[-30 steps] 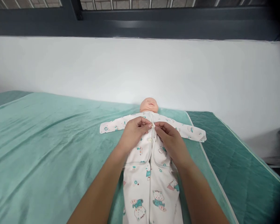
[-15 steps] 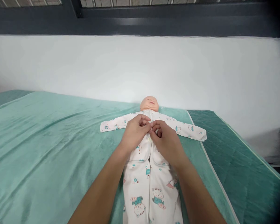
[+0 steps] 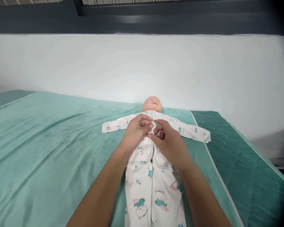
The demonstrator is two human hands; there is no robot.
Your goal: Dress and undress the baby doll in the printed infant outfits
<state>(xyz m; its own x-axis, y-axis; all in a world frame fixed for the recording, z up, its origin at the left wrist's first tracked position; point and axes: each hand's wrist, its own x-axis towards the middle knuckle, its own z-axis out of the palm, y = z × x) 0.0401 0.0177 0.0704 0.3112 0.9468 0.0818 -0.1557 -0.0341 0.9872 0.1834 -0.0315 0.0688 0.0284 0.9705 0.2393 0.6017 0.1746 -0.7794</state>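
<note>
A baby doll [image 3: 152,104] lies on its back, dressed in a white printed baby shirt [image 3: 142,150] and matching trousers [image 3: 143,186], with both sleeves stretched out sideways. At the chest, my left hand [image 3: 137,130] pinches the shirt's front edge between thumb and fingers. Close beside it, my right hand [image 3: 167,137] has thumb and fingers curled at the same front opening, gripping the cloth. Between the fingertips a bit of lifted shirt edge shows. A small button sits just below; whether a button is between the fingers is hidden.
A light green blanket [image 3: 49,151] covers the bed under the doll. To the right lies a darker green quilted cover [image 3: 236,157]. Behind the doll's head rises a white wall [image 3: 123,66], topped by a dark window frame [image 3: 142,19].
My right thumb and index finger have spread apart and shifted slightly, and the shirt edge between my hands is now lifted into view. The doll has stayed in place.
</note>
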